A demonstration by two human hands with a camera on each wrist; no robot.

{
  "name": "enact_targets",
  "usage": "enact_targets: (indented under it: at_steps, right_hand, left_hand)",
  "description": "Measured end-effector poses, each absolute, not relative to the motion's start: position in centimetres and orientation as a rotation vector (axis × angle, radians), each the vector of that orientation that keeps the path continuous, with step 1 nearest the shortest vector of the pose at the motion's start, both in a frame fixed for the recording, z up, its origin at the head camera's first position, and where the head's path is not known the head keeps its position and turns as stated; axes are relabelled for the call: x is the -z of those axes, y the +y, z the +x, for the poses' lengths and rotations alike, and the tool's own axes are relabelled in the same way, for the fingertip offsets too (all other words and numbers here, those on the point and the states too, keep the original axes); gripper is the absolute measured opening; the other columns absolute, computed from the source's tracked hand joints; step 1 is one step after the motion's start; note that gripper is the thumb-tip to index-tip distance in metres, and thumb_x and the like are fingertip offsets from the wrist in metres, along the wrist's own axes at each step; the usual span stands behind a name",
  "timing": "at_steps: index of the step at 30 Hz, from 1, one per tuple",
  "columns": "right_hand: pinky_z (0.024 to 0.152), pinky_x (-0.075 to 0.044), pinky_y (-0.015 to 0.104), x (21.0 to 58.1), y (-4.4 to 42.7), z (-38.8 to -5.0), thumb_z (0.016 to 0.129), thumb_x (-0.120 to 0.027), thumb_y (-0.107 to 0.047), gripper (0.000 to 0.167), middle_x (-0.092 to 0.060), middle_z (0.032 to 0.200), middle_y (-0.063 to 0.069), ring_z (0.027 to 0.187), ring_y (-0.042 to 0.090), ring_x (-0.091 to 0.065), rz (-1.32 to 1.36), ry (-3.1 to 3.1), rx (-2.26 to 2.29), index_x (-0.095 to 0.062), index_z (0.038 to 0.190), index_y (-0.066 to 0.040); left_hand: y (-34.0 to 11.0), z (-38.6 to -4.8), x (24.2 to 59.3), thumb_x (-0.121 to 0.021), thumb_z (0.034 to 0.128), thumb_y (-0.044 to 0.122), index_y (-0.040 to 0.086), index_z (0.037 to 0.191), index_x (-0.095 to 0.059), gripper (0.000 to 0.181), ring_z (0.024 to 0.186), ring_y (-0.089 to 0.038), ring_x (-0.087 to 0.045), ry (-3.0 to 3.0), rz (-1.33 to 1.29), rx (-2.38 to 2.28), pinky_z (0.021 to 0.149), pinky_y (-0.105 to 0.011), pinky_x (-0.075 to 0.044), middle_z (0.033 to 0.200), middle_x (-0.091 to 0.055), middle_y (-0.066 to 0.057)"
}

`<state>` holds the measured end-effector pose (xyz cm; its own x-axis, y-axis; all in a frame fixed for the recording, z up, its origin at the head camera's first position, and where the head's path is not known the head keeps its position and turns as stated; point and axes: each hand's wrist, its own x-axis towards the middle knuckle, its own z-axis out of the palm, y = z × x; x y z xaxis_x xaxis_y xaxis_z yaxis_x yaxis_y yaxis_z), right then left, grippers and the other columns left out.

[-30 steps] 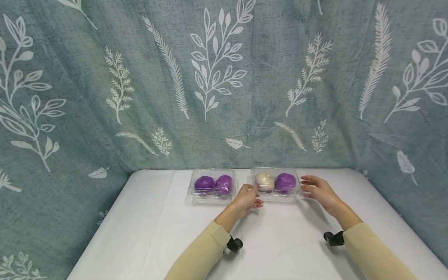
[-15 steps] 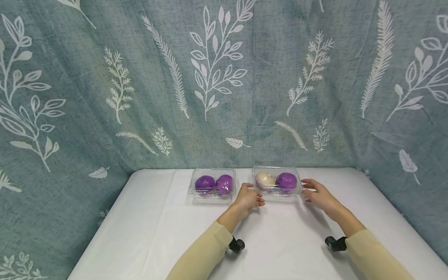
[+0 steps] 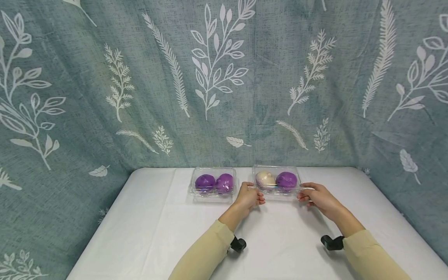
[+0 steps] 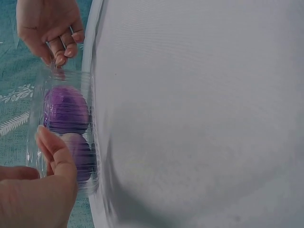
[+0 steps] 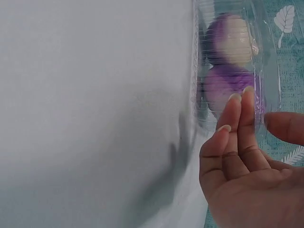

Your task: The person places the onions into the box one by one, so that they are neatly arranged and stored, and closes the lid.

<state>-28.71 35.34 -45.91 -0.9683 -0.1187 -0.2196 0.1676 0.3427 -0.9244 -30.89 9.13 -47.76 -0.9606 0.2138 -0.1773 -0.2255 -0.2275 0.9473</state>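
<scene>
A clear plastic clamshell container (image 3: 276,193) stands at the back of the table, its lid down. Inside lie a cream round piece (image 3: 265,180) and a purple round piece (image 3: 286,181); up close, they show purple and pale patches. My left hand (image 3: 247,197) holds this container at its left front corner, fingers curled before it. At the opposite end my right hand (image 3: 320,199) pinches the rim, thumb on one side and fingers on the other in the right wrist view. What the fingers do beneath the edge is partly hidden.
Just left of my left hand stands a second clear container (image 3: 213,198) with two purple round pieces (image 3: 205,182). A white cloth (image 3: 147,225) covers the table. Behind its back edge hangs a green-blue leaf-patterned curtain (image 3: 157,97).
My right hand has closed in on the container's right end, its fingers now curled at the rim. My left hand stays at the left corner. The containers stay about where they were.
</scene>
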Motion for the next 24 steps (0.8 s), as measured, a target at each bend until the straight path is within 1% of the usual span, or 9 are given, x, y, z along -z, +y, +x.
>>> enact_targets:
  at_steps: [3,11,19,22,24]
  right_hand:
    - [0.075,-0.054,0.033,45.95,35.45,-28.87,0.108,-0.046,-0.012,0.059,-0.073,0.105,0.008,0.094,0.016,-0.068,0.061,2.324,1.707,-0.020,0.154,0.014]
    - [0.077,-0.057,0.034,45.63,35.57,-28.80,0.109,-0.045,-0.011,0.060,-0.072,0.107,0.011,0.096,0.020,-0.068,0.010,2.303,1.706,-0.018,0.154,0.016]
    - [0.079,-0.058,0.034,45.54,35.64,-28.80,0.108,-0.046,-0.010,0.060,-0.072,0.107,0.012,0.095,0.019,-0.068,0.017,2.299,1.707,-0.019,0.153,0.017]
    - [0.080,-0.060,0.034,45.40,35.58,-28.82,0.108,-0.046,-0.009,0.059,-0.072,0.106,0.012,0.095,0.019,-0.069,0.020,2.289,1.711,-0.020,0.153,0.018]
    - [0.079,-0.060,0.032,45.30,35.50,-28.82,0.107,-0.045,-0.008,0.058,-0.072,0.103,0.011,0.093,0.018,-0.070,0.026,2.275,1.725,-0.021,0.152,0.018]
  left_hand:
    - [9.13,-30.93,47.76,-0.042,0.1004,-0.007,-0.007,0.140,-0.028,0.042,0.064,-0.018,-0.057,1.742,-0.012,-2.273,0.072,-0.033,-0.063,0.081,-0.056,-0.011]
    - [9.22,-31.11,47.67,-0.041,0.0982,-0.012,-0.009,0.138,-0.028,0.042,0.065,-0.020,-0.056,1.697,-0.037,-2.302,0.080,-0.042,-0.063,0.079,-0.054,-0.012]
    - [9.21,-31.26,47.68,-0.038,0.0964,-0.015,-0.008,0.144,-0.023,0.050,0.070,-0.024,-0.057,1.637,-0.043,-2.300,0.089,-0.049,-0.061,0.083,-0.052,-0.015]
    - [9.18,-31.21,47.70,-0.038,0.0957,-0.015,-0.008,0.145,-0.022,0.052,0.070,-0.024,-0.057,1.634,-0.039,-2.305,0.089,-0.049,-0.061,0.084,-0.052,-0.015]
    - [9.16,-31.16,47.76,-0.038,0.0950,-0.016,-0.008,0.145,-0.022,0.053,0.070,-0.024,-0.057,1.634,-0.045,-2.306,0.088,-0.048,-0.061,0.083,-0.052,-0.015]
